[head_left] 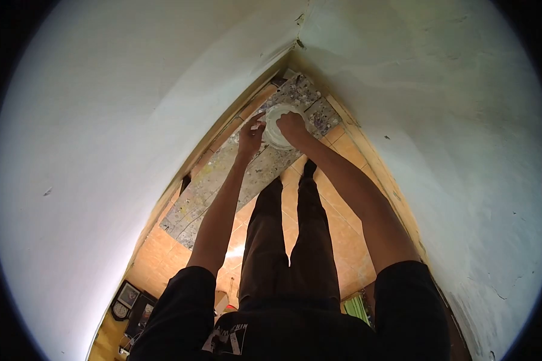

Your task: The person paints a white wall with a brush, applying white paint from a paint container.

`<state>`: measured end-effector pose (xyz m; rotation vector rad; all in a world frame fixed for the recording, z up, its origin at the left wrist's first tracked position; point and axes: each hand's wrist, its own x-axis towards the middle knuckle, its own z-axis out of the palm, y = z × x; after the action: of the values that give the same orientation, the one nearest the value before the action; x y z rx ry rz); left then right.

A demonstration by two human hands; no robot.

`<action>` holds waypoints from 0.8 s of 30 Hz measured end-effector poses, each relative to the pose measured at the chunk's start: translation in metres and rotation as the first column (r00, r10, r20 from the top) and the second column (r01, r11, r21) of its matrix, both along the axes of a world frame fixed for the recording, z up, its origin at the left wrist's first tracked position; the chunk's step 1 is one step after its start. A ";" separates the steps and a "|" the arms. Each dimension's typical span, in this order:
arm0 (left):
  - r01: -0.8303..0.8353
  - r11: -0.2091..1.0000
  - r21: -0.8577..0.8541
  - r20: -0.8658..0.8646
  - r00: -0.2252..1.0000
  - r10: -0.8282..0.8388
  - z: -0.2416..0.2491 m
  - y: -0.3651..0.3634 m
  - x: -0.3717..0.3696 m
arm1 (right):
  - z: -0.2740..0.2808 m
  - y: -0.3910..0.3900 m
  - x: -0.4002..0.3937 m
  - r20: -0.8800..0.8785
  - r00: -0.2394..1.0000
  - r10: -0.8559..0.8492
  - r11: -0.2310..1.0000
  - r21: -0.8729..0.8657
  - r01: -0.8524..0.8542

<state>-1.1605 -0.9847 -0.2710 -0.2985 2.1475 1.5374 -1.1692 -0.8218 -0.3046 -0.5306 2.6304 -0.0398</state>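
A round, whitish translucent tub [272, 139] stands on a paint-spattered plank surface [223, 174] near the wall corner. My left hand [251, 138] is at the tub's left side, with thumb and fingers curved around its edge. Over the tub's open top, my right hand [291, 125] is closed, knuckles up. Whatever its fingers grip is hidden beneath the hand. The contents of the tub are too pale and small to make out.
Pale plastered walls [114, 120] rise on both sides and meet in a corner ahead. Orange floor tiles [343, 240] lie below, around my legs. Framed items [126, 298] sit at the lower left, and a green striped object [358, 308] is at the lower right.
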 end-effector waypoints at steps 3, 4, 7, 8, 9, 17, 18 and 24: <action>-0.072 0.993 0.093 0.007 0.997 0.072 -0.002 0.003 0.003 | -0.007 0.000 0.002 -0.007 1.000 -0.009 0.999 -0.049 0.009; -0.094 0.989 0.111 0.019 0.996 0.093 -0.008 0.004 0.004 | -0.006 0.002 0.002 0.003 1.000 -0.019 0.997 -0.073 0.019; -0.095 0.991 0.093 0.063 0.994 0.089 -0.012 0.002 0.001 | -0.002 0.002 -0.001 -0.015 0.995 -0.100 0.987 -0.131 0.097; -0.084 0.993 0.077 0.083 0.994 0.078 -0.011 0.002 0.001 | -0.001 0.003 0.000 -0.025 0.990 -0.136 0.981 -0.146 0.131; -0.087 0.992 0.087 0.070 0.994 0.081 -0.012 0.001 0.002 | -0.002 0.003 0.001 -0.030 0.992 -0.123 0.982 -0.148 0.117; -0.047 0.998 0.047 0.061 0.997 0.044 -0.005 0.002 0.002 | -0.010 0.004 -0.001 -0.127 0.975 -0.183 0.982 -0.063 0.176; -0.049 0.998 0.042 0.075 0.996 0.046 -0.001 0.003 0.002 | -0.007 0.004 -0.001 -0.153 0.977 -0.151 0.987 -0.071 0.142; -0.080 0.991 0.108 0.065 0.995 0.073 -0.018 0.000 0.006 | -0.002 0.005 0.007 -0.221 0.970 -0.103 0.992 -0.100 0.082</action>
<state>-1.1542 -0.9842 -0.2892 -0.3891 2.0172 1.6612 -1.1626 -0.8166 -0.3064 -0.4659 2.8859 -0.1354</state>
